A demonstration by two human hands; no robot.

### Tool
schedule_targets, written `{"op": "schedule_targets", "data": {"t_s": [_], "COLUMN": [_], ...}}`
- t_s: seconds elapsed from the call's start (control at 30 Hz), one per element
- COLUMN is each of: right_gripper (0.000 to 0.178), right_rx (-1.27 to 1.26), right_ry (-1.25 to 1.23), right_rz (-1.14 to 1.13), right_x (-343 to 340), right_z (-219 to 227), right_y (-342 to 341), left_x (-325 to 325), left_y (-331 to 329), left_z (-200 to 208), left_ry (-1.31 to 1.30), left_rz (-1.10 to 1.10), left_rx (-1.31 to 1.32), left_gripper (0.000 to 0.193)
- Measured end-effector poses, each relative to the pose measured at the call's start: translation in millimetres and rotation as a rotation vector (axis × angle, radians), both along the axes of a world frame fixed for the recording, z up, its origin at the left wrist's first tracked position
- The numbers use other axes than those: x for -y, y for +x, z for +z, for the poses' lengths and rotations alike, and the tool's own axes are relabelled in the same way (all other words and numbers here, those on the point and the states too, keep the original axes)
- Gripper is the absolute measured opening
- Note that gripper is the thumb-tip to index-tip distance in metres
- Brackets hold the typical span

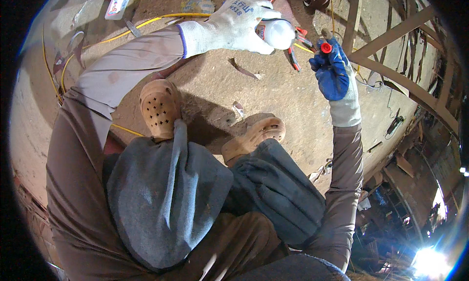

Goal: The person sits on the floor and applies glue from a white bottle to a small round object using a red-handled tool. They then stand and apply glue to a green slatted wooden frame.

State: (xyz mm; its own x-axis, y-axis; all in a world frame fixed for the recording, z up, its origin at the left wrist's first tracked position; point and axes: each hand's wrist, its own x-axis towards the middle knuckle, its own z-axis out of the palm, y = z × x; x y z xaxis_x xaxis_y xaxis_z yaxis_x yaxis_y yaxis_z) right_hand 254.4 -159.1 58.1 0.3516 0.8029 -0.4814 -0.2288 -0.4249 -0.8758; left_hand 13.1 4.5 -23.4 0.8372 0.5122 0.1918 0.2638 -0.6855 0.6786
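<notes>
My left hand [234, 24], in a white knitted work glove, has its fingers wrapped round a small white plastic bottle [280, 34] with a label on its side. The bottle is tilted, its rounded white end toward me. To its right, my right hand [336, 71] is turned up, showing the blue-coated palm of its glove. A small round red cap [326, 48] with a dark centre sits between its curled fingertips. Between the hands, red-and-black handled pliers [294, 57] lie on the ground. Part of the pliers is hidden behind the bottle.
A white container [118, 3] with a red-marked label lies at the upper left. A yellow cable [141, 25] runs behind my left arm. A metal frame [391, 34] stands at the right. My tan clogs [160, 109] rest on the dusty floor; bright light glares lower right.
</notes>
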Motion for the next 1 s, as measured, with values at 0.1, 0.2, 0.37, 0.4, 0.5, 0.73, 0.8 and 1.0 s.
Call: {"op": "schedule_targets", "data": {"t_s": [0.1,0.2,0.37,0.4,0.5,0.73,0.8,1.0], "right_gripper": [0.052,0.063,0.074,0.075,0.075,0.077,0.076,0.075], "right_rx": [0.059,0.400,0.989,1.136,1.290,1.356,1.021,0.709], "right_ry": [0.044,0.163,0.416,0.474,0.516,0.335,0.275,0.205], "right_rz": [-0.056,0.034,0.200,0.293,0.377,0.443,0.262,0.184], "right_x": [-4.8,-11.6,-22.9,-23.8,-27.7,-29.9,-31.9,-38.9], "right_z": [4.5,16.5,32.7,32.2,28.8,29.5,39.0,58.6], "right_y": [-14.5,-30.2,-51.7,-47.7,-40.9,-28.9,-45.1,-61.6], "left_x": [-2.1,-3.7,-3.3,-4.3,-6.5,0.1,-4.6,-4.1], "left_y": [-0.6,-3.8,2.0,5.2,5.4,4.5,2.2,-3.8], "left_z": [30.2,46.7,33.9,34.2,42.1,35.6,35.0,34.7], "left_ry": [-0.131,0.018,0.127,0.110,0.107,0.244,0.228,0.257], "left_rz": [-0.028,-0.028,-0.007,-0.032,-0.037,-0.039,-0.050,-0.041], "left_rx": [0.092,-0.116,0.022,0.002,-0.045,0.104,0.069,0.021], "left_gripper": [0.045,0.047,0.047,0.046,0.046,0.047,0.049,0.056]}}
